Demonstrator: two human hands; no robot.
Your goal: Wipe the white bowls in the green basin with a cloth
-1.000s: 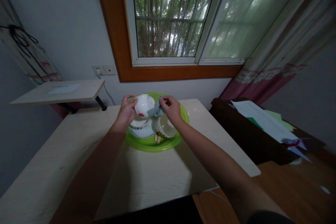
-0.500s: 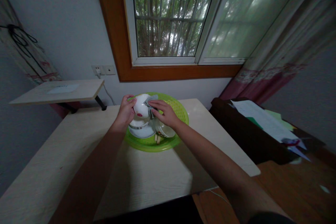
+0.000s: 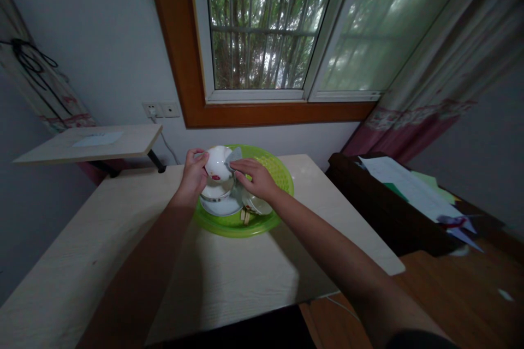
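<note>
My left hand (image 3: 195, 170) is closed on the rim of a white bowl (image 3: 218, 163) with a red flower print, tilted so its outside faces me. A grey cloth (image 3: 234, 156) is pinched in my right hand (image 3: 256, 177) and pressed against the bowl's right side. Below them stands a round green plastic tray (image 3: 229, 230). In it, another white bowl (image 3: 216, 191) rests on a white plate (image 3: 223, 207). A patterned bowl (image 3: 257, 205) leans at the right, partly hidden by my right hand, near some wooden chopsticks (image 3: 244, 216).
The tray stands on a pale wooden table (image 3: 229, 272). A raised shelf (image 3: 94, 142) is at the table's back left, below a wall socket (image 3: 161, 109). To the right, papers (image 3: 413, 188) lie on a dark piece of furniture (image 3: 385, 218). A window (image 3: 266, 27) is behind the table.
The bowl and my left hand have shifted slightly left. My right hand with the cloth has moved a little left along the bowl's side. The dishes in the tray stay put.
</note>
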